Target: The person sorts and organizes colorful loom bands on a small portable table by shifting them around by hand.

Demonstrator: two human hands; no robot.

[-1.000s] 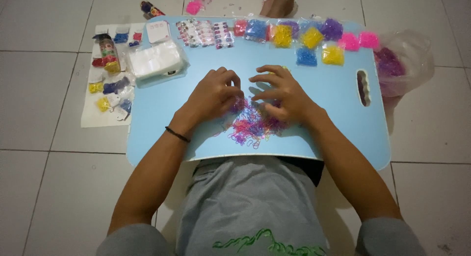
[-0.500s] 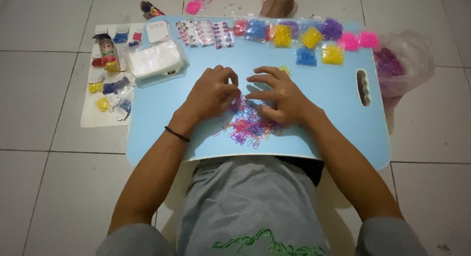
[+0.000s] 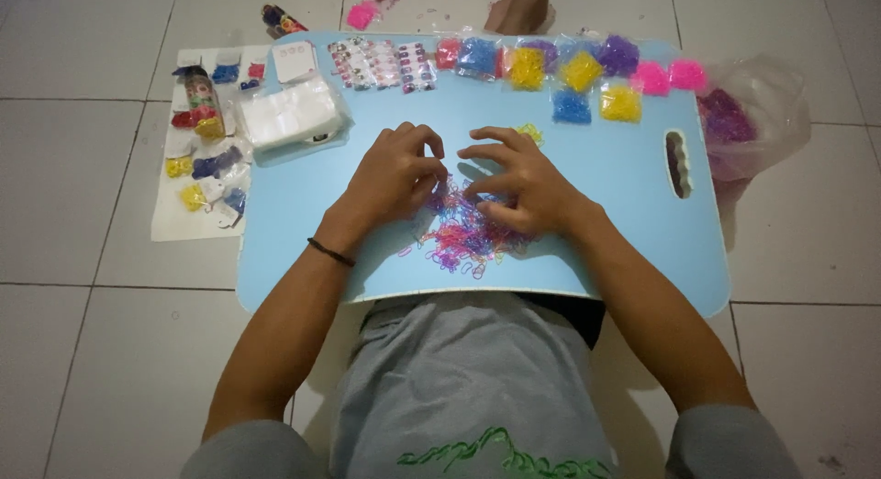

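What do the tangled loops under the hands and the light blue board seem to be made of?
The loops look like thin rubber or silicone bands: translucent pink, purple and orange, limp and tangled. The left hand and right hand rest on them. The light blue board looks like smooth matte plastic or coated fibreboard, with rounded corners and a cut-out handle; which one is unclear.

Counter (image 3: 633, 222): we see it across the person's lap, on the floor (image 3: 73, 332).
Near middle: loose bands (image 3: 468, 236) lie under both hands.
Left hand (image 3: 395, 178): just beside the right hand (image 3: 516, 183).
Far edge: a row of small bags (image 3: 569, 71).
Far left corner: a packet stack (image 3: 292, 114).
Left, on the floor: a sheet (image 3: 170, 220) carrying more bags.
Right: a large bag (image 3: 748, 112) touching the counter's edge.
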